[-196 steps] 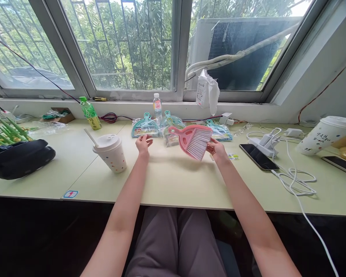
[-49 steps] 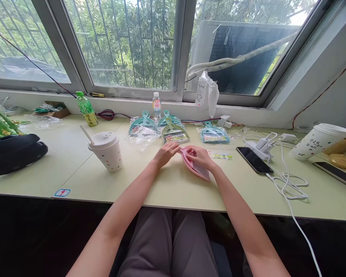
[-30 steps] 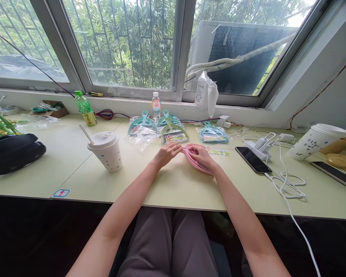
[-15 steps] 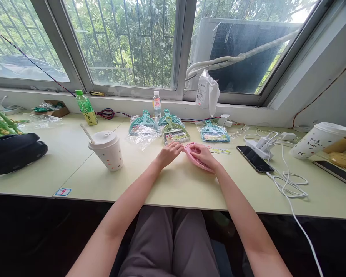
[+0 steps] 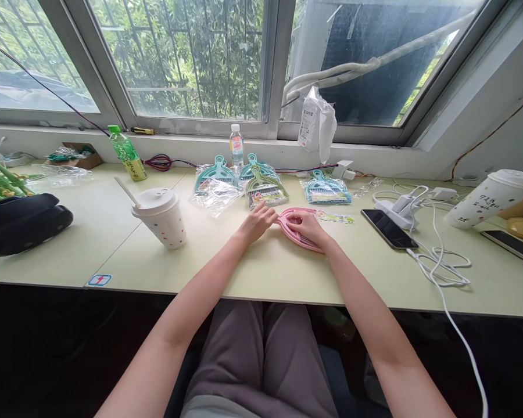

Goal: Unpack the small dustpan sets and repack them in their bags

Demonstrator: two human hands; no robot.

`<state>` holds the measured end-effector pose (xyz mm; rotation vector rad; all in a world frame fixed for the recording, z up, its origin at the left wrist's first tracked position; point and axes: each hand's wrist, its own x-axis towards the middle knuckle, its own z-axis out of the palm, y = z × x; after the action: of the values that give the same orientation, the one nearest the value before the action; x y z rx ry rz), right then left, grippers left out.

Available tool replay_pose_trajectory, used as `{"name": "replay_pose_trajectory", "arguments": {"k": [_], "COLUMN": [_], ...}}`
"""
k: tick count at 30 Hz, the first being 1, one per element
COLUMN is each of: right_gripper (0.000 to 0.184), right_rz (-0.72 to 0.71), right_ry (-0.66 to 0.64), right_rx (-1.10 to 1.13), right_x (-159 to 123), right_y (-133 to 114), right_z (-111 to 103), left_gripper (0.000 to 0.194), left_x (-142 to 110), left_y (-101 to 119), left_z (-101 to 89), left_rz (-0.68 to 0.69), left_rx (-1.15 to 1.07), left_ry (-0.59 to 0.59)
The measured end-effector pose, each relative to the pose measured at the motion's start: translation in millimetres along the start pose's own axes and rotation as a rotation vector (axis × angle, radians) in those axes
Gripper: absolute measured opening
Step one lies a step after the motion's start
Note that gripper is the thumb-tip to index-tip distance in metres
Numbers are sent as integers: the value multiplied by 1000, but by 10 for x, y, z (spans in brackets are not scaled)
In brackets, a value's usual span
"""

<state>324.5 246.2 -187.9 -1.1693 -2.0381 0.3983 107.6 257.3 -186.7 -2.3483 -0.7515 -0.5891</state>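
- Right hand [image 5: 307,226] pinching the pink dustpan and brush [image 5: 293,236] near its handle; the set lies under that hand on the desk [image 5: 253,278];
- Left hand [image 5: 259,222] just beside, fingers bent together at the handle's end; whether they pinch it, I cannot tell;
- Just beyond the left hand, a green dustpan set [image 5: 267,191];
- Right of the right hand, a printed strip [image 5: 336,217], then a phone [image 5: 387,229];
- Left of the left hand, a lidded white cup [image 5: 162,222].

window [image 5: 192,64]: daylight source, hazy glare
desk [image 5: 272,273]: bright, faint soft shadows
under desk: near black
frame edges: wide-angle stretch
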Motion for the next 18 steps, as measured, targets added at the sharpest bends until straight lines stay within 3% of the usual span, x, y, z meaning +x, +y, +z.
{"name": "replay_pose_trajectory", "arguments": {"k": [8,18], "right_gripper": [19,26], "right_rz": [58,144], "right_ry": [-3,-26], "right_rx": [-7,98], "right_x": [17,28], "right_y": [48,15], "right_z": [46,-26], "left_gripper": [18,35], "left_x": [4,25], "left_y": [4,37], "left_z": [58,-6], "left_rz": [-14,-19], "left_rx": [-39,19], "left_ry": [-69,-89]}}
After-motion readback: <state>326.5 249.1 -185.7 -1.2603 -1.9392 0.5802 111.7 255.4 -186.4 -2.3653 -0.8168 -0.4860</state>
